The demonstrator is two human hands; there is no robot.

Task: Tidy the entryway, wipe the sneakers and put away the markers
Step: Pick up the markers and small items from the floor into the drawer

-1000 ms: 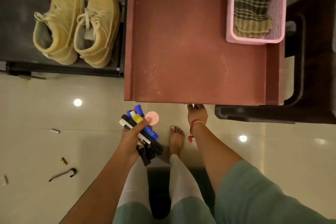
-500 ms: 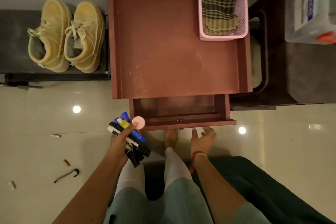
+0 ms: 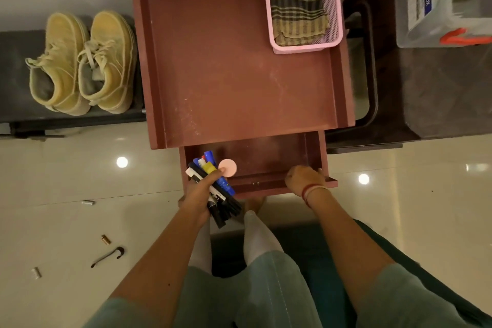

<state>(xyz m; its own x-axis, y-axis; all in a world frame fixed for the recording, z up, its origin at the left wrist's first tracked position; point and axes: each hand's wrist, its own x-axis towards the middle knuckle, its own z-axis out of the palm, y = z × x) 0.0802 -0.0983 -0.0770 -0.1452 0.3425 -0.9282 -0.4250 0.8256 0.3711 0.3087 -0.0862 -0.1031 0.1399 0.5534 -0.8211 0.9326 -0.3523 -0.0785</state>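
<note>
My left hand (image 3: 198, 194) grips a bundle of markers (image 3: 213, 186), black, blue, yellow and white, with a round pink cap on one. It holds them over the left front corner of the pulled-out drawer (image 3: 269, 160) of a reddish-brown side table (image 3: 234, 61). My right hand (image 3: 303, 177) rests on the drawer's front edge at the right, fingers curled over it. A pair of tan sneakers (image 3: 82, 61) stands on a dark low rack (image 3: 16, 74) left of the table. A striped cloth (image 3: 296, 5) lies in a pink basket (image 3: 335, 8) on the table's back right corner.
Small bits lie on the glossy tile floor at the left: a dark hook-shaped piece (image 3: 107, 257), a brass piece (image 3: 105, 239) and small silver pieces (image 3: 88, 202). A dark stool and a clear plastic storage box (image 3: 442, 0) stand to the right. My legs and foot are below the drawer.
The drawer went from shut to pulled out. My right hand came back to its front edge. My left hand brought the markers right, over the drawer's left corner.
</note>
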